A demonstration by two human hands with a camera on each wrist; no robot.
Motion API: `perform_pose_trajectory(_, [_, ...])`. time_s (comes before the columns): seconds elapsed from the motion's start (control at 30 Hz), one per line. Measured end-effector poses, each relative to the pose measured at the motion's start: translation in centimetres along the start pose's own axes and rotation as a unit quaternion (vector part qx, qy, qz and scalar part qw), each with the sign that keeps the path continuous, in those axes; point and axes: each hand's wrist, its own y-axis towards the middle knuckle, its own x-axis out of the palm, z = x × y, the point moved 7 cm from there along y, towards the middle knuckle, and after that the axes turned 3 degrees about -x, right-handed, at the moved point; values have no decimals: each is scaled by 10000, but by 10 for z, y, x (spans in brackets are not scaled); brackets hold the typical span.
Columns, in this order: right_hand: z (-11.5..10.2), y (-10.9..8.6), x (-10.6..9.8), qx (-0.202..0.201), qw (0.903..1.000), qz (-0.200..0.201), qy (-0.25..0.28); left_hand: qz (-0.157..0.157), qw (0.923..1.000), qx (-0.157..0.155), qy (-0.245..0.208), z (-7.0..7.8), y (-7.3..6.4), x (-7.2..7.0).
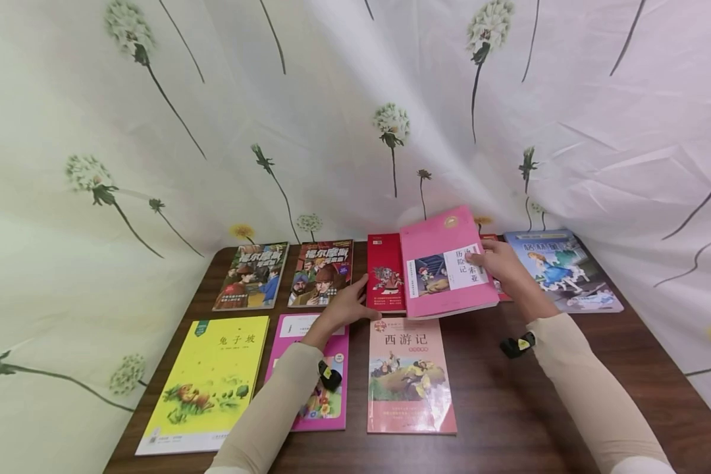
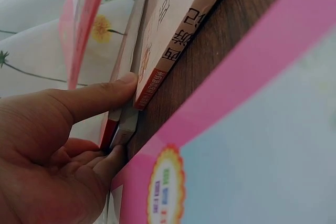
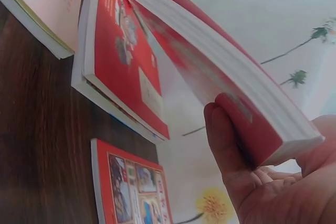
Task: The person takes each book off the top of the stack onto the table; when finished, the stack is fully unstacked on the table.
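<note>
My right hand (image 1: 498,266) grips a pink paperback (image 1: 444,289) by its right edge. The book is tilted and raised, overlapping the red book (image 1: 385,280) in the head view. In the right wrist view its pages (image 3: 210,45) face the camera, with my thumb and fingers on either side. That red book lies on top of another book (image 3: 84,85). My left hand (image 1: 346,306) rests at the red book's near left corner, fingers along the side, thumb (image 2: 113,93) stretched along the near edge, close to the peach book (image 1: 411,382).
Two comic-style books (image 1: 251,276) lie at the back left. A yellow book (image 1: 207,388) and a magenta-edged book (image 1: 340,421) lie in front. At the back right are a blue book (image 1: 563,270) and a partly hidden red-bordered book (image 3: 100,182). A flowered cloth (image 1: 332,131) hangs behind the table.
</note>
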Motion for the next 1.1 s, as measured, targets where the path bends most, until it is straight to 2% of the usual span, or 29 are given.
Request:
perform_pose_trajectory(0.33, [2, -31, -26, -53, 9999, 60, -124, -10, 10000, -16, 26, 0, 1, -1])
perform_pose_trajectory(0.6, [13, -53, -41, -171, 9994, 34, -299, 74, 9999, -40, 114, -1, -1, -1])
perform_pose_trajectory(0.73, [25, -65, -48, -8, 9986, 46, -522, 52, 9999, -60, 131, -3, -1, 0])
perform_pose_trajectory(0.87, [36, -76, -53, 240, 9983, -2, -528, 42, 9999, -49, 123, -4, 0, 1])
perform_pose_trajectory(1.1, [43, -94, -61, 250, 9979, -72, -592, 49, 9999, -1, 116, 1, -1, -1])
